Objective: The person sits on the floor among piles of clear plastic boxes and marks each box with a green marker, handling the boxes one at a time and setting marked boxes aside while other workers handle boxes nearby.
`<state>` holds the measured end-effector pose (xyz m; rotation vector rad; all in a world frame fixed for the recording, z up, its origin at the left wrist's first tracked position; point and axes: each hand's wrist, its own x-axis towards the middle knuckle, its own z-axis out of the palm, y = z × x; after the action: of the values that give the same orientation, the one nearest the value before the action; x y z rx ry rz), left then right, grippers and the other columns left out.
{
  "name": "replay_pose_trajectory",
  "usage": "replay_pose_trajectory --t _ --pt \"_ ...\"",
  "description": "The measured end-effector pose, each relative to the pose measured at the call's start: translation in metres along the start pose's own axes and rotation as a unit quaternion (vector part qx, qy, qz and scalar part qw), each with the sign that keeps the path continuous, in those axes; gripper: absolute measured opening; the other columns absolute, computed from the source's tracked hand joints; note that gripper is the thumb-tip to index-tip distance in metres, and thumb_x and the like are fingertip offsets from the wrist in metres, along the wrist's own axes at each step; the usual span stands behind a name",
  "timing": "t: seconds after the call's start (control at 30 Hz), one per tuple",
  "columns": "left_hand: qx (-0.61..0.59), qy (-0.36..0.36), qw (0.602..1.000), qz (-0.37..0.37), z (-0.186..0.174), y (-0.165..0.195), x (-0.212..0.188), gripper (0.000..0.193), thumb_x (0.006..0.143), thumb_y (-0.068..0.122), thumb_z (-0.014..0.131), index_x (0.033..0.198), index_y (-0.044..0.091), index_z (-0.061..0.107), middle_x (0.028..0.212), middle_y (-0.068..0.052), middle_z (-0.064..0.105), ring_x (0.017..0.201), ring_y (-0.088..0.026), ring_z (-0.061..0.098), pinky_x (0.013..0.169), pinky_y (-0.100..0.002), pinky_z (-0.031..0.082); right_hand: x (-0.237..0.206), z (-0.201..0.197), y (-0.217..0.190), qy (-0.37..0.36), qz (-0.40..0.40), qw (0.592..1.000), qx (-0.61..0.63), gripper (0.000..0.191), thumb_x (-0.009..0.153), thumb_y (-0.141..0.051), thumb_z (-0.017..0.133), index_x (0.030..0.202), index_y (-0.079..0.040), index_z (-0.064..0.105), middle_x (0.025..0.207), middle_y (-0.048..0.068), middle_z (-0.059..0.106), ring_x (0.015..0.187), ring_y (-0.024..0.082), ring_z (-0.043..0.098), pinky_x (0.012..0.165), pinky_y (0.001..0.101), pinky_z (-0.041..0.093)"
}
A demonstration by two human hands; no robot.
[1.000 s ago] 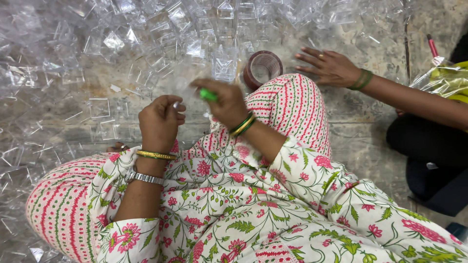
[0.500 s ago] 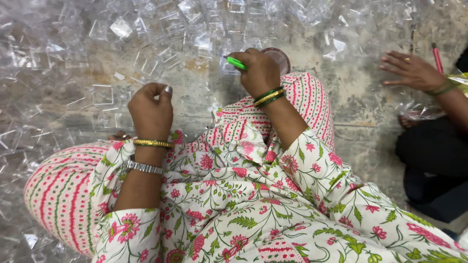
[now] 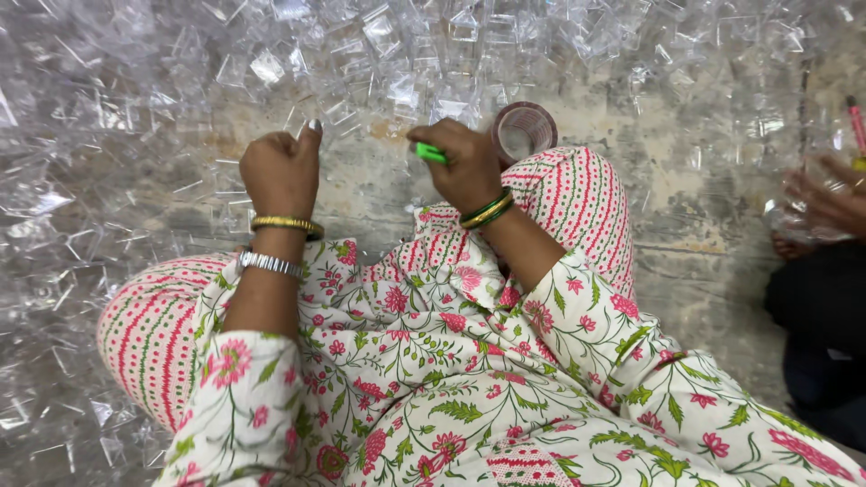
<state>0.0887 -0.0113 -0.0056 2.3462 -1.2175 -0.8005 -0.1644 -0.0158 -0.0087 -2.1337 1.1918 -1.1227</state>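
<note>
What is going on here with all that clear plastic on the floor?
A person in floral clothes sits on the floor amid a spread of small clear plastic pieces. The right hand grips a green tool beside a round container by the knee. The left hand is closed, raised over the floor; whether it holds a piece cannot be told. At the right edge, another person's hand handles more clear plastic.

Concrete floor (image 3: 686, 194), clear plastic pieces (image 3: 271, 68), cup (image 3: 523, 131)
</note>
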Motion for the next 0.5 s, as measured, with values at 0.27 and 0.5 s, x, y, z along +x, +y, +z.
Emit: replay_pose_trajectory --t 0.27,0.5 --pt "0.174 0.040 0.973 0.147 0.012 0.013 0.014 0.081 0.071 0.031 0.086 0.143 0.031 0.048 0.141 -0.022 0.052 0.132 -0.052 0.039 0.100 -0.062 0.040 -0.002 0.009 -0.008 0.002 -0.023 1.000 0.019 0.023 0.086 -0.001 0.069 0.107 -0.009 0.074 0.099 0.010 0.074 0.089 0.027 0.074 0.076 0.0359 0.059" --pt "0.248 -0.043 0.960 0.123 0.022 0.014 -0.010 0.063 0.081 0.044 0.083 0.131 0.027 0.050 0.118 -0.014 0.070 0.125 -0.039 0.057 0.109 -0.073 0.028 0.003 0.008 -0.016 0.015 -0.014 0.998 0.066 0.022 0.086 -0.002 0.070 0.107 -0.008 0.074 0.098 0.011 0.074 0.089 0.028 0.074 0.077 0.0358 0.058"
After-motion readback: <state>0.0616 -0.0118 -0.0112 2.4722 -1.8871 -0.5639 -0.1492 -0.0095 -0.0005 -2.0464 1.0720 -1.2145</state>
